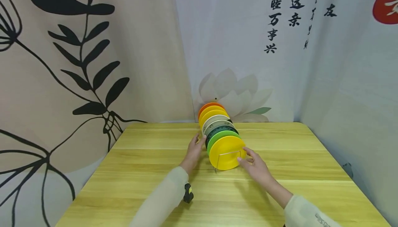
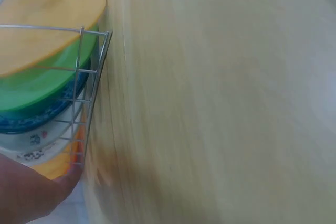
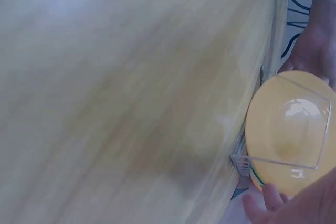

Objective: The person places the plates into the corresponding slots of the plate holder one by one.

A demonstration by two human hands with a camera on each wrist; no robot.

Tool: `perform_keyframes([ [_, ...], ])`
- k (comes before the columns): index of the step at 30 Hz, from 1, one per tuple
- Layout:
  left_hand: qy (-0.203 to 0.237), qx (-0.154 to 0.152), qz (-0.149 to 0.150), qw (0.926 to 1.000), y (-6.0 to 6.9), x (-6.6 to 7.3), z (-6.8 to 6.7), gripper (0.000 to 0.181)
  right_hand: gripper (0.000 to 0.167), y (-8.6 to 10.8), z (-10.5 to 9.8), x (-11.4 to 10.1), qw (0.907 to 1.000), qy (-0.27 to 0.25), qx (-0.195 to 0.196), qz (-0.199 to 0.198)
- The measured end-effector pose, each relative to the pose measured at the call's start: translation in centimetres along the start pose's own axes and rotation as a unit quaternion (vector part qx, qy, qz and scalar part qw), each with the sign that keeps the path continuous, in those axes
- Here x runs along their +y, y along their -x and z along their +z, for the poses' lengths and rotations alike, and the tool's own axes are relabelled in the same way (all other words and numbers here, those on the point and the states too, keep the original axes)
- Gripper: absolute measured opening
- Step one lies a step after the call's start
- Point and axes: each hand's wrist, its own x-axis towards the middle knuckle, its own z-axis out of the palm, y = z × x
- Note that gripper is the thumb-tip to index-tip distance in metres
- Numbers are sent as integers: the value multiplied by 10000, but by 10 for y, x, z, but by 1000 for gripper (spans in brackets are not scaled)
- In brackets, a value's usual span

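A row of plates stands on edge in a silver wire rack (image 2: 97, 85). At the front is a yellow plate (image 1: 226, 144), then a green plate (image 1: 221, 134), a dark blue-green patterned one, pale patterned ones (image 1: 217, 118), more yellow, and an orange plate (image 1: 209, 105) at the back. My left hand (image 1: 193, 154) is at the rack's left side; in the left wrist view a fingertip touches the side wires. At the front plate's right edge is my right hand (image 1: 255, 167), its thumb in front and fingers loosely bent. Neither hand visibly grips anything.
The rack stands on a wooden table (image 1: 149, 171), toward its back edge. Behind rises a cloth backdrop (image 1: 149, 47) with black plant prints, a pale lotus and writing. A black device (image 1: 188, 193) is strapped at the left wrist.
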Motion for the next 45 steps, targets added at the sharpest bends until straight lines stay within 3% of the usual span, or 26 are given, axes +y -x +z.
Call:
perform_keyframes([
  [4,-35,-210,133,9997,9,4,-2,86,77,-14,-8,-1,9994,267,228,-43],
  [13,-616,-286,368,9970,37,5,15,105,89,-46,-15,-4,9985,321,-429,77],
  [21,-567,-470,1033,9919,46,0,32,96,91,-57,-10,2,9967,361,-699,200],
  [33,-740,-754,502,9931,46,0,28,104,91,-55,-4,5,9975,63,-652,248],
  [45,-644,-1263,448,9889,33,-1,5,99,88,-38,19,-10,9992,-150,-144,344],
])
